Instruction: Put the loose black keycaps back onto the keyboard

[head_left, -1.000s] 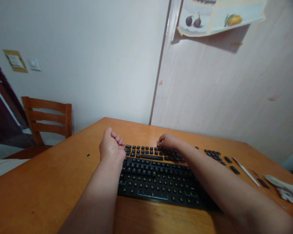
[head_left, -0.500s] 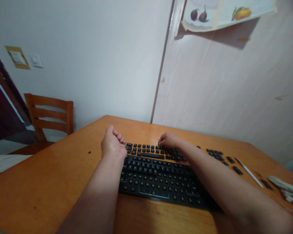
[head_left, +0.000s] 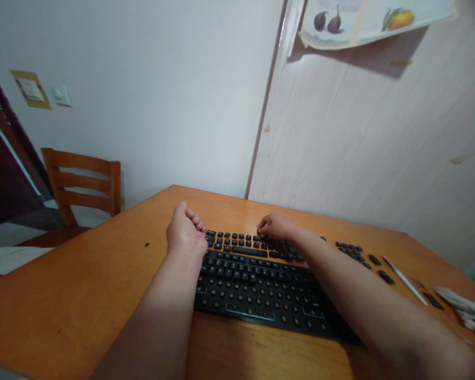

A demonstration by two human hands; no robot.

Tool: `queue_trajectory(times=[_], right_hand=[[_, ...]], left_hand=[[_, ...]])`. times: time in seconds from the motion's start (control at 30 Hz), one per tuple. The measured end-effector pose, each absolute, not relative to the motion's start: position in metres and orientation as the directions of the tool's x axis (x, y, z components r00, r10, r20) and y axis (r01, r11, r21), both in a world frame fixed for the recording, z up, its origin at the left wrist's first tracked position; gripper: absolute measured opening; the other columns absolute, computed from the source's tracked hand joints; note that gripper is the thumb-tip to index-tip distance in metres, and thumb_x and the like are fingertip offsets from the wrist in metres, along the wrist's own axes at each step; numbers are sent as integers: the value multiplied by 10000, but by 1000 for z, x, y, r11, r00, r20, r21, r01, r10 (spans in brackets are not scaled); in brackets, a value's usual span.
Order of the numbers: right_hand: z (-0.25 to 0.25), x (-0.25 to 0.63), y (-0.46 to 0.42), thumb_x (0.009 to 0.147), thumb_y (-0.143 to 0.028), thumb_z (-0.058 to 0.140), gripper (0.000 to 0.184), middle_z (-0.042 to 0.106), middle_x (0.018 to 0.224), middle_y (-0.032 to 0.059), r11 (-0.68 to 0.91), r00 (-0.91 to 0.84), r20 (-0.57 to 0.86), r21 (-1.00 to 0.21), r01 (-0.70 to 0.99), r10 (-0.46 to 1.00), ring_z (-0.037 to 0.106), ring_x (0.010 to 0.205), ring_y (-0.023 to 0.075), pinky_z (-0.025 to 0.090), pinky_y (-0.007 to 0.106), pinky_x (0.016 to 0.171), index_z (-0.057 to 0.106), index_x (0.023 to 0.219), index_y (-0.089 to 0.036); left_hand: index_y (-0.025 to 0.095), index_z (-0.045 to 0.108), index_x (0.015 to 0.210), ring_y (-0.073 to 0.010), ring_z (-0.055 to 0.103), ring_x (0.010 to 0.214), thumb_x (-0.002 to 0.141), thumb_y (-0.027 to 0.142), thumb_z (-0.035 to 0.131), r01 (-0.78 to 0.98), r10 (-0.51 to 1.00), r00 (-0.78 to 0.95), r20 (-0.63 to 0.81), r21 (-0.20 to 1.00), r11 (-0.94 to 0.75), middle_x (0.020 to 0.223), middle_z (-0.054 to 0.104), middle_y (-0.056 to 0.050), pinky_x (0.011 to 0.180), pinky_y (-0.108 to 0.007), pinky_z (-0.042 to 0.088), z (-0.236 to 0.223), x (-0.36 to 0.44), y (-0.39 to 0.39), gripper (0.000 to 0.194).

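Keyboard [head_left: 261, 293]: lower centre of frame; black, upper rows capped, lower uncapped, yellowish-dotted.
Left hand [head_left: 186, 232]: curled, grasp hidden.
Right hand [head_left: 275, 227]: pinching dark keycap [head_left: 258, 231].

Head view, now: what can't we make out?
All in the head view:
- What, if anything, the right hand pinches: too small and blurred.
- Inside of the left hand: hidden by its curled fingers.
- Right end of the keyboard: behind the right forearm.
- Markings on the loose keycaps: too small.
- Top of the fruit picture: cut off by the upper edge.
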State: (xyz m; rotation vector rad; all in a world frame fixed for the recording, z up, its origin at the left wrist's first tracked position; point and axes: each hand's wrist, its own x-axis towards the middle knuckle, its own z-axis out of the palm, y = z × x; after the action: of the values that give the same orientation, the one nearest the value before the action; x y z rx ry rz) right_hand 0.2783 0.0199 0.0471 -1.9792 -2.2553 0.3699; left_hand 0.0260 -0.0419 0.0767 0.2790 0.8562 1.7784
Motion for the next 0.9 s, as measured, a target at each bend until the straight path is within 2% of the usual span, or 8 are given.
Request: queue_trajectory(times=[0.33, 0.57, 0.9], right_hand=[[43, 279, 24, 738, -297, 767, 168, 776, 866, 13, 113, -131, -45, -280, 953, 990, 682, 772, 166, 451, 236, 649, 794, 897, -247], [44, 287, 31, 789, -264, 708, 112, 778, 866, 18, 153, -164, -9, -314, 937, 986, 673, 766, 153, 461, 224, 686, 793, 856, -234], [36, 281, 28, 749, -238, 729, 35, 751, 778, 5, 144, -151, 1, -314, 938, 988, 637, 694, 143, 393, 226, 578, 745, 775, -220]], left_hand=[[208, 344, 603, -83, 285, 389, 853, 356, 540, -731, 895, -386, -223, 666, -149, 466, 324, 69, 415, -241, 255, 77, 27, -41, 351], [207, 338, 612, -80, 288, 390, 852, 352, 537, -726, 892, -388, -230, 673, -142, 467, 327, 70, 425, -239, 256, 78, 28, -43, 345], [206, 359, 620, -82, 303, 397, 842, 355, 549, -720, 889, -392, -239, 681, -134, 481, 346, 68, 426, -236, 262, 77, 28, -42, 329]])
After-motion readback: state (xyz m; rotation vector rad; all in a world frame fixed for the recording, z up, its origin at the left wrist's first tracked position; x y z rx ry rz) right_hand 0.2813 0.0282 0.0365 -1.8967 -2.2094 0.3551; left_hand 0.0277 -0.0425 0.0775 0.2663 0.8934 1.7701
